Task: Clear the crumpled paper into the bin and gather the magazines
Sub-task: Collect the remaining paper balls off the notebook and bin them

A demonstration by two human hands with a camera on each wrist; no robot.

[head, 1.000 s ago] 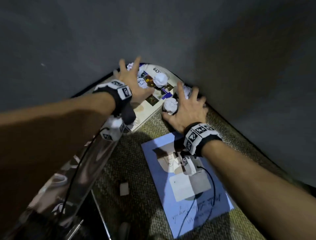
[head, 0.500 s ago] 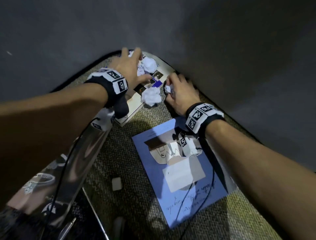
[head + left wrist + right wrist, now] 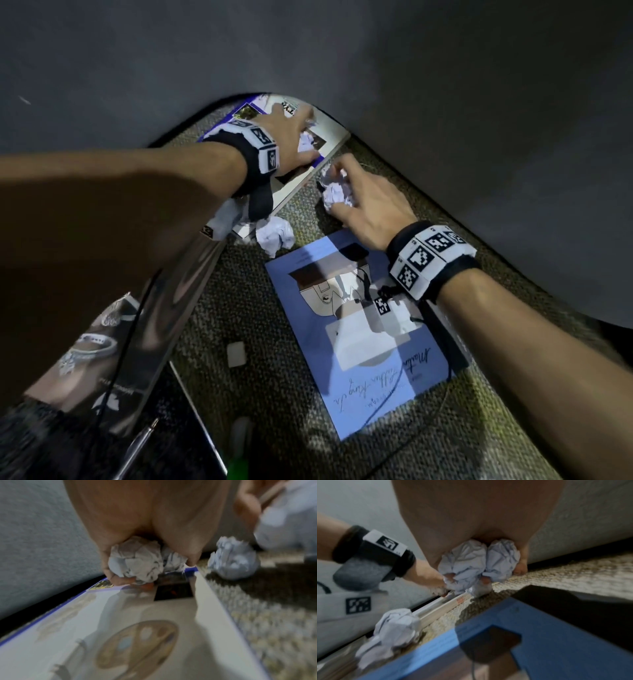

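My left hand [image 3: 294, 137] rests over a white magazine [image 3: 325, 135] by the wall and grips crumpled paper balls [image 3: 137, 559] against its cover [image 3: 120, 628]. My right hand [image 3: 363, 195] sits on the carpet just right of that magazine, fingers curled round two paper balls [image 3: 479, 559], also seen from above [image 3: 337, 190]. One loose crumpled ball [image 3: 275, 234] lies on the carpet at the magazine's near corner, under my left wrist; it shows in the right wrist view too [image 3: 397, 624]. A blue magazine [image 3: 346, 383] lies flat below my right wrist.
A glossy jewellery magazine [image 3: 113, 342] lies at the lower left under my left forearm. A small white scrap [image 3: 235, 354] sits on the carpet. A pen [image 3: 137, 445] and a green object [image 3: 238, 467] lie near the bottom edge. Grey walls close the corner.
Both hands have closed over the paper balls since a second ago. The right hand gathered a second ball. One ball rolled off the magazine toward me onto the carpet.
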